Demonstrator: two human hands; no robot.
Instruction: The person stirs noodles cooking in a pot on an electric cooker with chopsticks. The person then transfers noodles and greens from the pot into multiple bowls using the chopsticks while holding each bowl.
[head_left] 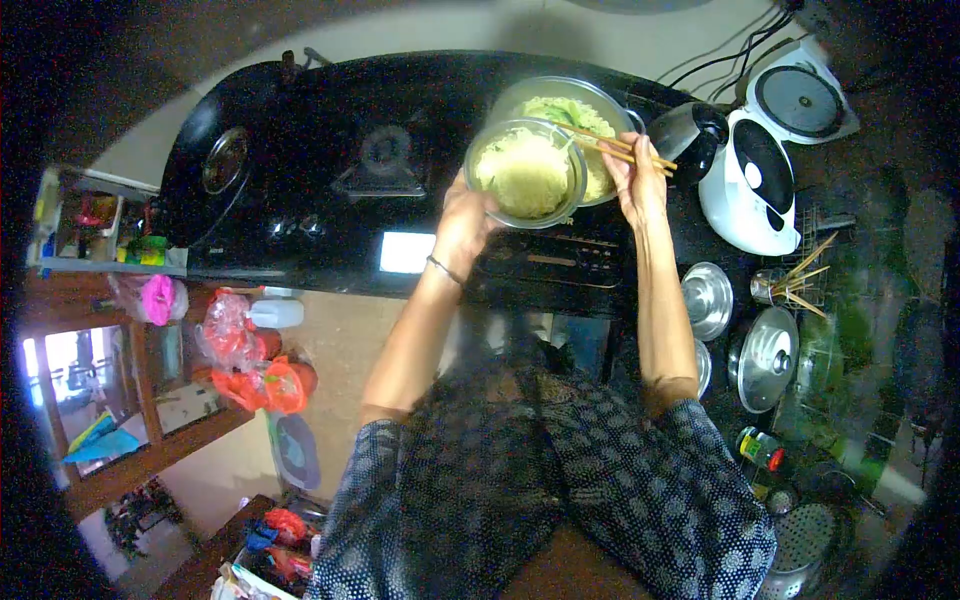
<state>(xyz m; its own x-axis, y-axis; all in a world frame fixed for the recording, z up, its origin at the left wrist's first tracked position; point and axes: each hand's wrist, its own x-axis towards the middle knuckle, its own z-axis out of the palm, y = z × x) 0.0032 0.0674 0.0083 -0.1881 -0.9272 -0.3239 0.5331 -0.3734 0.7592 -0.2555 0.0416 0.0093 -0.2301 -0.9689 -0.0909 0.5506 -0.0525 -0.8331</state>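
Observation:
My left hand [467,222] grips the lower left side of a round bowl [574,196] and holds it up over the stove. Pale yellow noodles [520,165] fill much of this bowl. Behind and partly under it is a larger pot [505,98], also with noodles and some green leaves [563,117] in it. In my right hand [640,178] is a pair of wooden chopsticks [643,160], fingers closed around them. Their tips reach left over the pot, near the bowl's rim; exactly what they touch I cannot make out.
The black stove [300,180] has a bare burner [385,155] on its left half. To the right stand a dark kettle [690,140] and a white rice cooker [745,190] with its lid up. Nearer are a utensil holder [768,288], a metal bowl [706,300] and a pot lid [766,360].

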